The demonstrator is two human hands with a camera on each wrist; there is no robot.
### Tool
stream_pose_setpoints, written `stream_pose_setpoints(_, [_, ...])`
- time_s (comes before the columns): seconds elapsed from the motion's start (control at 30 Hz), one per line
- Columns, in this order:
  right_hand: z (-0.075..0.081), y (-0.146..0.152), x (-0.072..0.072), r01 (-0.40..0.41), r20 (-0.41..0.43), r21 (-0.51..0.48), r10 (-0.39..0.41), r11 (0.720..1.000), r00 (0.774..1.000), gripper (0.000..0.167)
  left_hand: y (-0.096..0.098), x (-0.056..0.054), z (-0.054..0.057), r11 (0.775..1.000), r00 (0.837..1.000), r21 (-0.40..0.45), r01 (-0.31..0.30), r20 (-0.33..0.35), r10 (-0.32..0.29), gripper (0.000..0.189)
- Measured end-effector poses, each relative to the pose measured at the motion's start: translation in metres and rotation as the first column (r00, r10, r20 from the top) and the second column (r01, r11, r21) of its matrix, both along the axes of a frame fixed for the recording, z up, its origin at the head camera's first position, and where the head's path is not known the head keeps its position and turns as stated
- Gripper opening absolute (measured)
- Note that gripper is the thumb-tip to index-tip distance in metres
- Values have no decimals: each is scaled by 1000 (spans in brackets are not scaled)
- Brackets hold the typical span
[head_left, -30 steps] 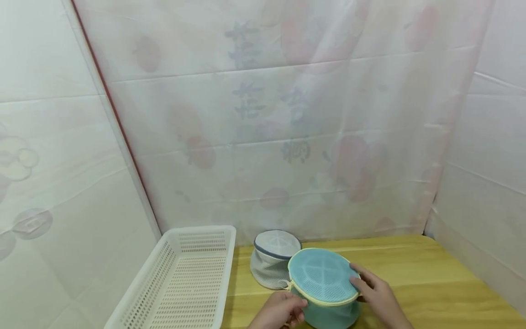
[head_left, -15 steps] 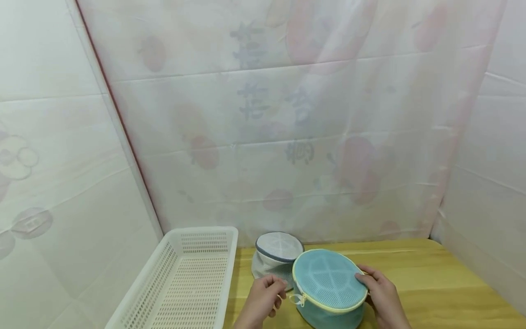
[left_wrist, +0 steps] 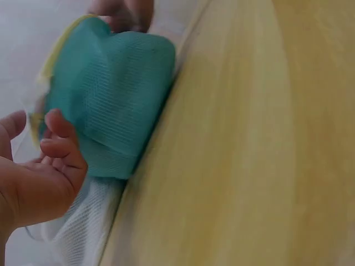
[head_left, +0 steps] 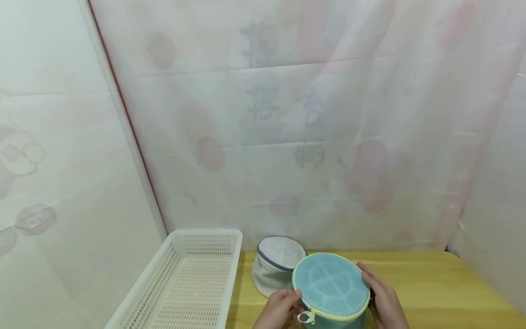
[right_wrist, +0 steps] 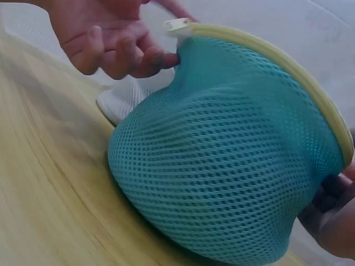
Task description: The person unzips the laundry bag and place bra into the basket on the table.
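Blue-green mesh bag (head_left: 330,283) near the front of the table (head_left: 435,292), its base apparently resting on the surface and its top sloping towards the person, so that the yellow rim (head_left: 339,317) faces the worker; the right hand (head_left: 386,299) grips the bag at the right side of this rim, fingers bent about edge and mesh, a hold that probably steadies the soft wall against pulling; the left hand (head_left: 281,308) lies opposite, its grip loose, thumb and fingers apart, fingertips at the rim beside the white zip pull (right_wrist: 177,24), which hangs at the near left, handy to those fingers; a grey-and-white mesh bag (head_left: 281,251) stands just behind and to the left, seemingly set aside; farther left, a white perforated basket (head_left: 205,283) lies lengthwise, presumably placed within easy reach.
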State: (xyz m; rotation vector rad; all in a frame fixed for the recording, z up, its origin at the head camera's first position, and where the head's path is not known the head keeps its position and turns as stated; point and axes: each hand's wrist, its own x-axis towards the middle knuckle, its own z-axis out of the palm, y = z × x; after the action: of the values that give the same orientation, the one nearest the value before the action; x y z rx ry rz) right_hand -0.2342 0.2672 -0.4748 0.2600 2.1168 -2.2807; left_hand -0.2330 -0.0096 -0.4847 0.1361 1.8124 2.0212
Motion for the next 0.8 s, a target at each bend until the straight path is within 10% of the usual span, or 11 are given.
stream_pose_setpoints(0.33, [12,-9,1,-47,-73,-24,45,999,996,74,12,8,3,998,1000,65,18,9,-19,15])
stream_pose_setpoints(0.53, [24,-5,7,32,-12,121,-31,992,999,80,29,17,5,988,1000,153,-14,26,10,15])
stream_pose_setpoints(0.8, [40,3,24,210,-80,488,-196,847,977,62,26,19,4,975,994,197,-106,39,100,17])
